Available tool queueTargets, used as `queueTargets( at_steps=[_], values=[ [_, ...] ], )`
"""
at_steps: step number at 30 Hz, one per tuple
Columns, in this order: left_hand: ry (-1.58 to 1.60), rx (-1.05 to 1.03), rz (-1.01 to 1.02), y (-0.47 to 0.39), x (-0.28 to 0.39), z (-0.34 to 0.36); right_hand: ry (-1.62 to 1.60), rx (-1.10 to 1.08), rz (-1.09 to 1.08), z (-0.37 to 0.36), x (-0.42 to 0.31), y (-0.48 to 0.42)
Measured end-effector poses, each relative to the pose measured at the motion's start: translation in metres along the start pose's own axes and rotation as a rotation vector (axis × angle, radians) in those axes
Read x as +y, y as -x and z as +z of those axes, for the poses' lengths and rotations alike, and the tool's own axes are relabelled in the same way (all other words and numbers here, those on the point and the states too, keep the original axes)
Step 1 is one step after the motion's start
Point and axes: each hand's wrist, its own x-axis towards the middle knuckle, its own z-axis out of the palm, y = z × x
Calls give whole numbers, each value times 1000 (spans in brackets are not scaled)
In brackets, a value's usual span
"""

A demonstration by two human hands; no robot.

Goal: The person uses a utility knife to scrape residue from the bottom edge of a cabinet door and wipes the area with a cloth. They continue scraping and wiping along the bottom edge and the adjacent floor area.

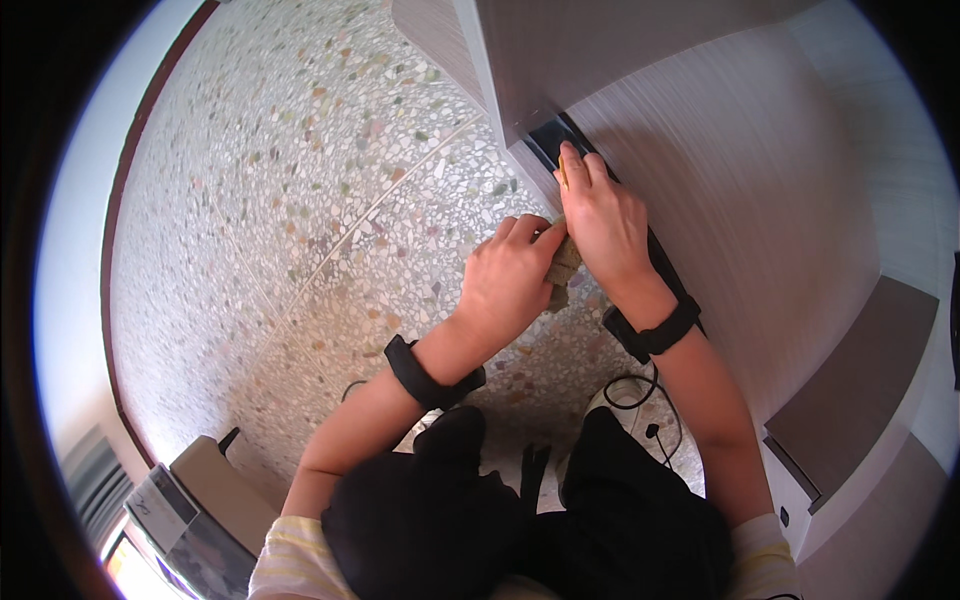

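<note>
My left hand grips a crumpled greenish-tan cloth just above the speckled floor. Part of the cloth is hidden behind my fingers. Close beside it, my right hand reaches over a black recessed strip at the foot of a wood-grain panel. A thin yellow item shows between its fingers; most of it is covered, so its kind is unclear. Both wrists wear black bands.
An upright wood-grain panel meets the strip's far end. A brown-topped low drawer unit stands at the right. Black cables lie by my shoe. A beige and grey object sits at lower left on the terrazzo floor.
</note>
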Motion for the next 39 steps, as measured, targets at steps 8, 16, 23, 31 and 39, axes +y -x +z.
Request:
queueTargets(
  at_steps=[8,16,23,31,39],
  values=[
    [-15,69,-15,3,-10,0,18,-31,-20,10,0,-6],
    [11,62,-58,5,-13,-4,-134,-30,44,5,6,-12],
    [10,38,-59,6,-12,-6,-241,32,59,10,10,-11],
    [11,35,-80,8,-11,-8,-321,6,7,-10,-9,5],
    [16,45,-66,9,-16,-2,-133,-76,-13,-1,-22,0]
  ],
)
